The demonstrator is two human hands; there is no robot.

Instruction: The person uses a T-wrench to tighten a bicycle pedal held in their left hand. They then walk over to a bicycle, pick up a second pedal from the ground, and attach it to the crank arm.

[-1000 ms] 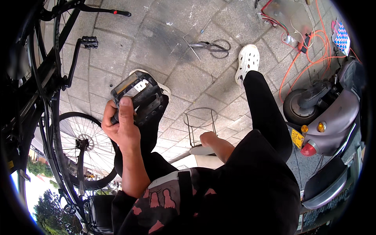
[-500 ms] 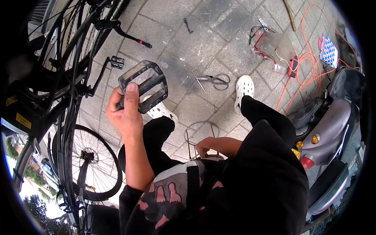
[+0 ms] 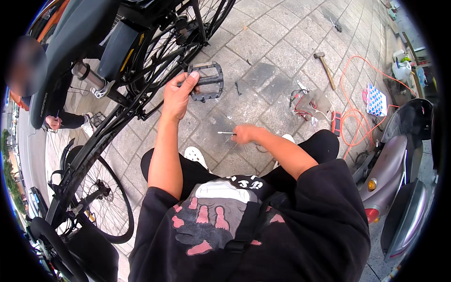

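My left hand point(image 3: 177, 97) is raised and grips a black flat bicycle pedal point(image 3: 207, 81) by its left edge, close to the frame and spokes of a black bicycle point(image 3: 141, 70). My right hand point(image 3: 244, 134) is lower, over the paving, closed on a thin metal rod or tool point(image 3: 225, 133) that points left. Both forearms come up from my black shirt. My white clog shoes point(image 3: 195, 155) show beneath the arms.
The bicycle's wheel point(image 3: 101, 207) and saddle point(image 3: 61, 42) fill the left side. A hammer point(image 3: 325, 68), orange cable point(image 3: 357, 117), a checked cloth point(image 3: 376, 99) and loose wiring point(image 3: 307, 101) lie on the paving at the right. A grey scooter point(image 3: 399, 164) stands at the right edge. Another person crouches at the far left point(image 3: 58, 121).
The view swung up and left toward the bicycle. My left hand raised the pedal nearer the frame. My right hand lifted from by the wire rack and now holds a thin metal tool.
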